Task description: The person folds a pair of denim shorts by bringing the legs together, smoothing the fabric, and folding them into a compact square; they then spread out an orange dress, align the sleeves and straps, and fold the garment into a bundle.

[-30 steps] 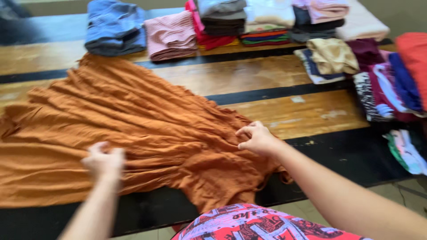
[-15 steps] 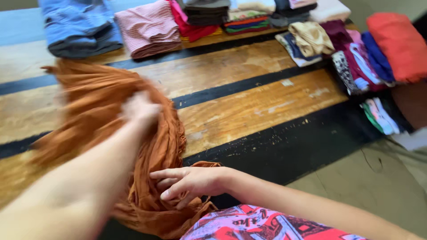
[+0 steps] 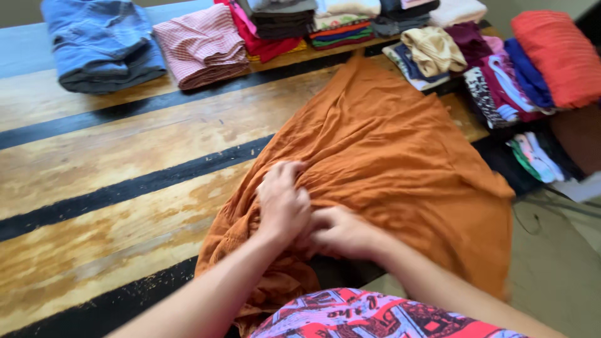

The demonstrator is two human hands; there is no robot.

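We seem to be at a clothes-sorting or garment workroom, at a worn wooden table with black stripes. Beyond our hands, along its far edge, sit folded stacks: blue jeans, a pink checked shirt and a pile of dark and striped tops. To the right of our hands more folded clothes crowd together in red, blue and maroon.

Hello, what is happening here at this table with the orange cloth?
A person is handling a large orange garment spread over a worn wooden table. The left hand and the right hand are side by side, pressing on its gathered part at the near edge. Folded clothes lie along the far side: a blue denim pile, a pink checked piece and an orange-red bundle.
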